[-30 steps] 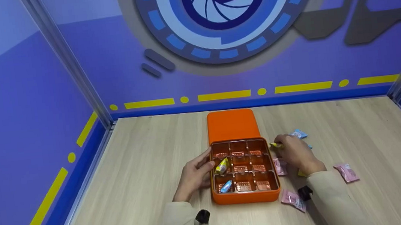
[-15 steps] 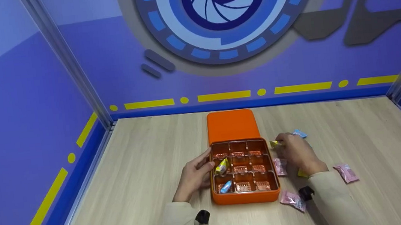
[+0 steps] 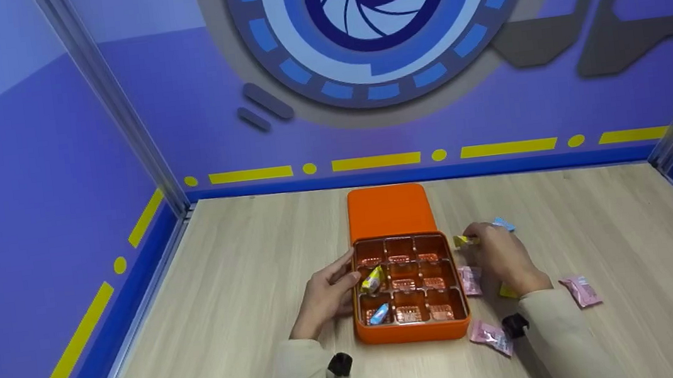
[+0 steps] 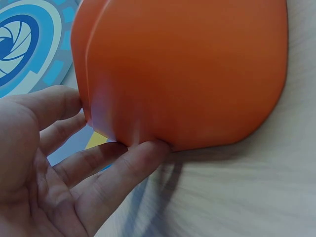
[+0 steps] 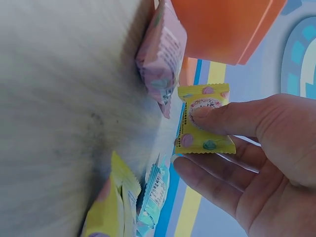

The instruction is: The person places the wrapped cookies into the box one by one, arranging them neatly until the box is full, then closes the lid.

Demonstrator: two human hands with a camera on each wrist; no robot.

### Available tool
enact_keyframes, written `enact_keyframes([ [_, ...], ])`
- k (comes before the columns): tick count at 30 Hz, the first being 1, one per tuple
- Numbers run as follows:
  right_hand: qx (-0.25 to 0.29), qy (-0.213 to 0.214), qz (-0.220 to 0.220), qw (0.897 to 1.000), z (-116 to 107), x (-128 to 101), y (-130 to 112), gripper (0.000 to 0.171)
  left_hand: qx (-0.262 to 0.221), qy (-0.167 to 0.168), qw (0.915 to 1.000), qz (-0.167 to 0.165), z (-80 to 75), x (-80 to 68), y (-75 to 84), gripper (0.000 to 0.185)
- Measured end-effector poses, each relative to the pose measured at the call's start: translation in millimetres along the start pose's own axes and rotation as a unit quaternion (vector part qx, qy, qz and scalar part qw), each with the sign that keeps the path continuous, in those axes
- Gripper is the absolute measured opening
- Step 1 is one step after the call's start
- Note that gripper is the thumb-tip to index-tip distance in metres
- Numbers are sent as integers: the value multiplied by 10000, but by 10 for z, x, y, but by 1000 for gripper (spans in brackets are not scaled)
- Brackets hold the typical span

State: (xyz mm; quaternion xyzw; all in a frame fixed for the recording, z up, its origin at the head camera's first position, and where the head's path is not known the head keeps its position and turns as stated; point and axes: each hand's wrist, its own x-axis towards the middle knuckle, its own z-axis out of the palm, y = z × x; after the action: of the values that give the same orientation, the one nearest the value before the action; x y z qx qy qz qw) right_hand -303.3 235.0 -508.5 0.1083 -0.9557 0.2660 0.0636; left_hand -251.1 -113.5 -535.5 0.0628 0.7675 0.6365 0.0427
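Beside the orange box (image 3: 414, 332), the right hand (image 3: 499, 256) pinches a yellow candy (image 5: 203, 126).

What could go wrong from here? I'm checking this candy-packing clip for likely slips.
The right hand pinches the yellow candy by little more than thumb and fingertip, so it might slip out. The left hand only touches the orange box at its side, so a bump could shift it.

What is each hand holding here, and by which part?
The right hand pinches a yellow candy packet by its flat face. The left hand holds nothing, its straight fingers touching the orange box side.
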Motion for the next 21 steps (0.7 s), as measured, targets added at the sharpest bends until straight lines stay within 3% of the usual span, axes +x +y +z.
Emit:
enact_keyframes([
  [12, 122, -22, 119, 9999, -48, -9, -16, 29, -192, -8, 9998, -9, 10, 0, 9, 55],
  [21, 131, 130, 78, 9998, -57, -14, -55, 24, -12, 48, 9999, 165, 11, 10, -5, 53],
])
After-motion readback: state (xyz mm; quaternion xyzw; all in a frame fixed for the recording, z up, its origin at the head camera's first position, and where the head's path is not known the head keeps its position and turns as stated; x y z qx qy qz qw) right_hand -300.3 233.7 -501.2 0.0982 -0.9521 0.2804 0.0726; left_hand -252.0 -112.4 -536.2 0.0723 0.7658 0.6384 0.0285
